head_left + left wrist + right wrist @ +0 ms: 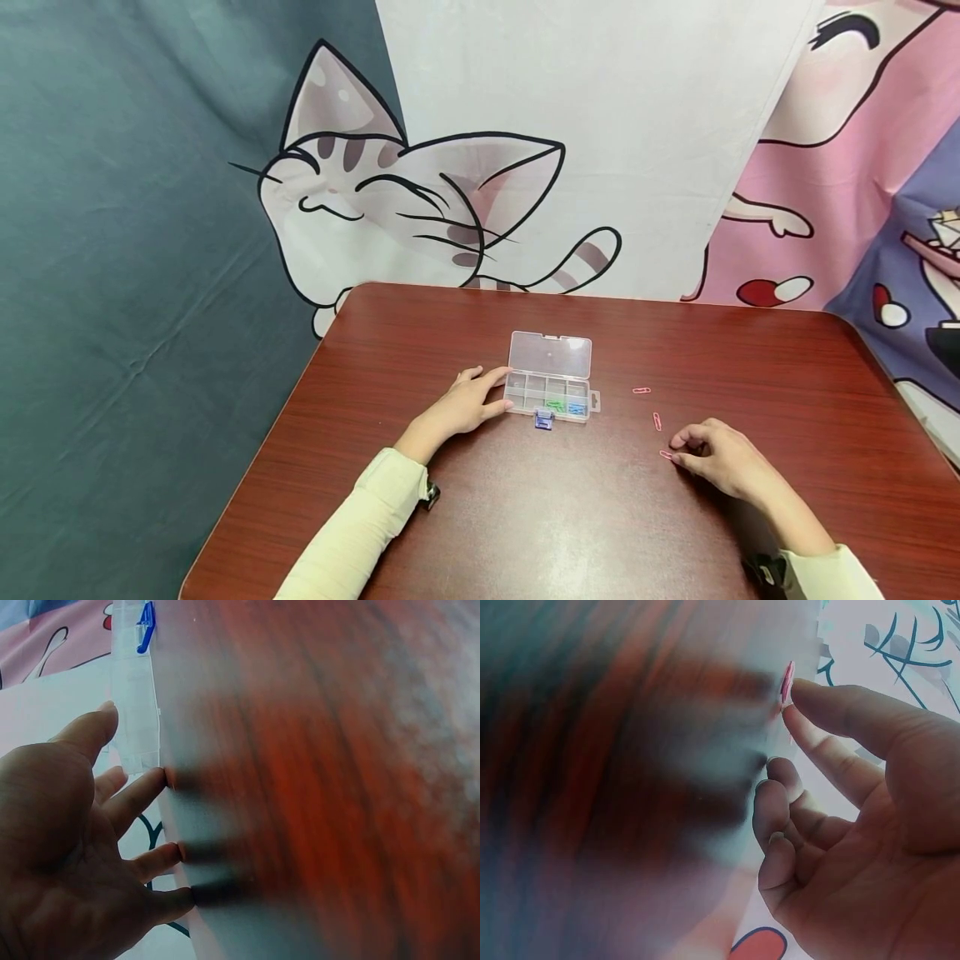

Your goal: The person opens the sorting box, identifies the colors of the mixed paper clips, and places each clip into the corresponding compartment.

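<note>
A clear plastic compartment box (536,400) lies on the table with its lid (551,356) raised at the back and a blue latch (543,419) at its front. Green paper clips (555,406) and blue paper clips (577,409) fill two neighbouring front compartments at the right. My left hand (468,402), fingers spread, rests on the tabletop with thumb and forefinger at the box's left end. To the right, my right hand (723,458) pinches a pink paper clip (787,682) between thumb and forefinger, low over the tabletop; its other fingers are curled.
Two more pink paper clips, an upper one (641,390) and a lower one (657,422), lie between the box and my right hand. The reddish-brown table (420,333) has rounded back corners. Behind it hangs a cloth (600,100) printed with a cartoon cat.
</note>
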Motion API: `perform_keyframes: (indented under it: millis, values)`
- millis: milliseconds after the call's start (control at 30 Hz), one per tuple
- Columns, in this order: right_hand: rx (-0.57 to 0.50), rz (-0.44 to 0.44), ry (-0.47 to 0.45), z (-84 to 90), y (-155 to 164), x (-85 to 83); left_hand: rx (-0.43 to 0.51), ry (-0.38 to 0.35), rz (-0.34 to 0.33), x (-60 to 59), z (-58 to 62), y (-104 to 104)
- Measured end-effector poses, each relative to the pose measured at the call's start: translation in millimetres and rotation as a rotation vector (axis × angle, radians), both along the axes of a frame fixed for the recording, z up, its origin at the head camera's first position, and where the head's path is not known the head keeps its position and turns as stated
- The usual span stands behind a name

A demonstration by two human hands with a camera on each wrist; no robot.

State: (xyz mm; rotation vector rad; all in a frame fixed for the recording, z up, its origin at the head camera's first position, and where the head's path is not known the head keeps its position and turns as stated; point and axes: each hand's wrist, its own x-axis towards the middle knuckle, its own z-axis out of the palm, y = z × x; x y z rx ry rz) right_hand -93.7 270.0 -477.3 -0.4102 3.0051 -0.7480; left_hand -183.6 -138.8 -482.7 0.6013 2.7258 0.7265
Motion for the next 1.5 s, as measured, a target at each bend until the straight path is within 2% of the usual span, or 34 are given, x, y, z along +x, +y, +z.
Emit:
perform_keyframes:
  millis: [600, 1033, 1500]
  values:
    - [0.009, 0.014, 0.013, -0.1, -3, -0.3, -0.011, 0.007, -0.002, -0.6, 1.6, 1]
    - [0.013, 0.031, 0.013, 2.0, -10, -1.1, -0.022, -0.018, 0.005, -1.0, 2.8, 1]
    - [-0.009, 0.02, 0.052, 6.3, -23, -8.1, -0.022, -0.004, 0.014, 0.0, -0.1, 0]
